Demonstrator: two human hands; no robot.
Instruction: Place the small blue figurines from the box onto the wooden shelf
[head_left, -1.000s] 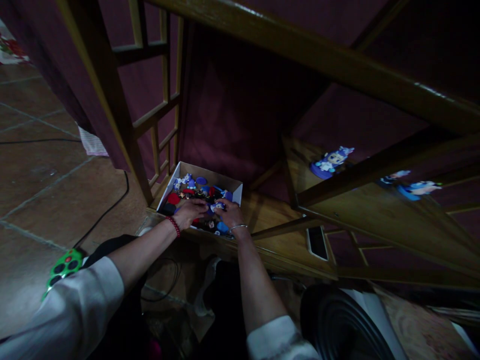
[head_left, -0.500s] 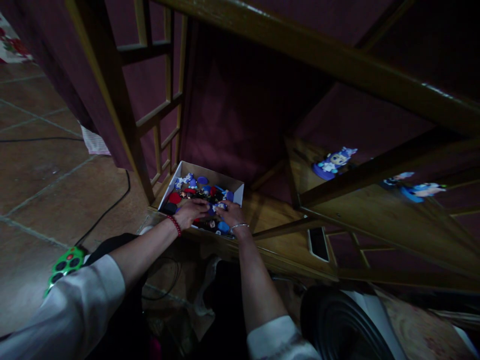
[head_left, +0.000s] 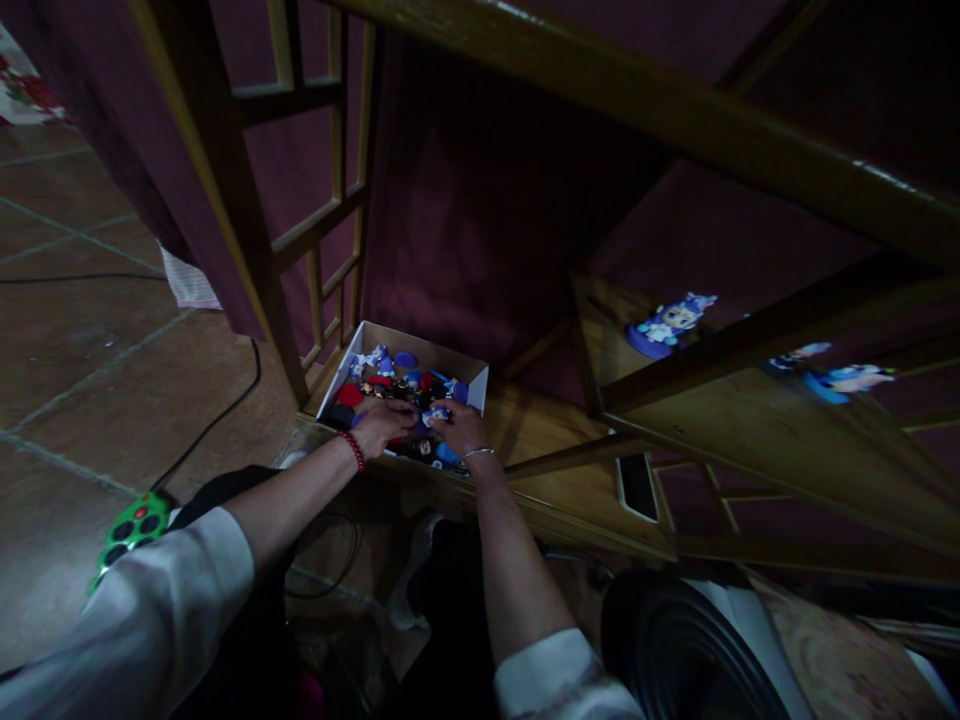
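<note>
A white box full of small toy figures stands on the wooden shelf. Above its contents my right hand grips a purple-and-white figurine by its side. My left hand, with a red bead bracelet at the wrist, curls close to the figurine's left; its fingers seem closed on a dark purple piece, too small and dim to name. Around the hands lie a red disc, a purple disc and a dark-haired figure.
A purple-haired figurine on a round base stands on the raised shelf at right, with a blue-based one farther along. A phone-like dark object lies on the lower shelf. Wooden lattice borders the left. A green controller-like object rests at lower left.
The figurine between my hands has shifted slightly left and turned a little. Both hands stay over the box, nearly in the same place.
</note>
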